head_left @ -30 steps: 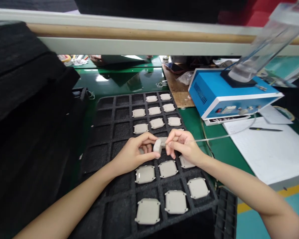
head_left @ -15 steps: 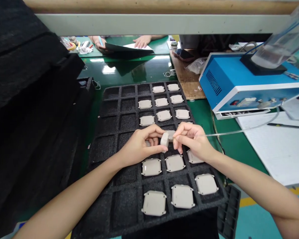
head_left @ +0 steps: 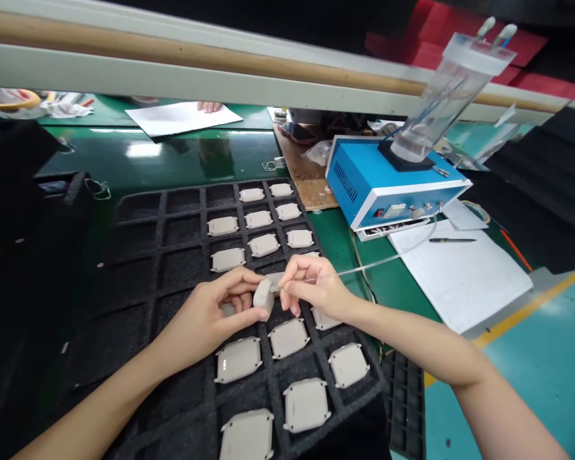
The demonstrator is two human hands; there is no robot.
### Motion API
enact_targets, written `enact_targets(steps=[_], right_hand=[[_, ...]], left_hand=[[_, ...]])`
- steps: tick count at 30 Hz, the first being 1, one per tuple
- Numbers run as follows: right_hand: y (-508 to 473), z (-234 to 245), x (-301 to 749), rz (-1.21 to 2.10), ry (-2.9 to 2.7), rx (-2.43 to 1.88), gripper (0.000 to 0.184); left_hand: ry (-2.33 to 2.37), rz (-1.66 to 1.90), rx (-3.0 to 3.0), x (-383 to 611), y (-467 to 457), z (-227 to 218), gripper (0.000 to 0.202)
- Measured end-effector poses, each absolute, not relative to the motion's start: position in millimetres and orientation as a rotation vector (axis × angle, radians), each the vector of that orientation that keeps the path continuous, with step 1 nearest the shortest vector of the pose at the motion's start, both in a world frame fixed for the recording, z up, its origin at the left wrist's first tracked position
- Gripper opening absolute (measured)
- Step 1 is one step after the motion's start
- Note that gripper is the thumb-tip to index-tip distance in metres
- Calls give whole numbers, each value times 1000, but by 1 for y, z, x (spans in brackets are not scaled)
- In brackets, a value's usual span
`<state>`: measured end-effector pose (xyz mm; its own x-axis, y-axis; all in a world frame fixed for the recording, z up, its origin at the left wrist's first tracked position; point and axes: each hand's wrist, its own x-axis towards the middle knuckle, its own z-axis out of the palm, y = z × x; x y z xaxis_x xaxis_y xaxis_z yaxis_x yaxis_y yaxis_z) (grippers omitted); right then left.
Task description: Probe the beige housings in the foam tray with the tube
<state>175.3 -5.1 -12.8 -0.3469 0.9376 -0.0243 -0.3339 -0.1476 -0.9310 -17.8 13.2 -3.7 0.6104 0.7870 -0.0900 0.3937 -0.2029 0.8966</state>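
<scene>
Bright, even light falls from above, leaving only soft shadows; white glare streaks the glossy counter [head_left: 144, 150], and the rail [head_left: 211, 67] bows and tilts (wide-lens distortion) toward the frame's edges.

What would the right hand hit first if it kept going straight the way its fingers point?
Probably the pale block in the left hand; the thin tube held in the right hand seems to touch it, though depth is unclear.
</scene>
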Motion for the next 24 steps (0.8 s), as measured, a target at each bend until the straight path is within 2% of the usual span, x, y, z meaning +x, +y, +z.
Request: enact_targets(steps=[24], right_hand=[[-5, -11, 177, 1695, -1138, -816, 6]], left_hand=[[974, 483, 1849, -18, 13, -2, 34]])
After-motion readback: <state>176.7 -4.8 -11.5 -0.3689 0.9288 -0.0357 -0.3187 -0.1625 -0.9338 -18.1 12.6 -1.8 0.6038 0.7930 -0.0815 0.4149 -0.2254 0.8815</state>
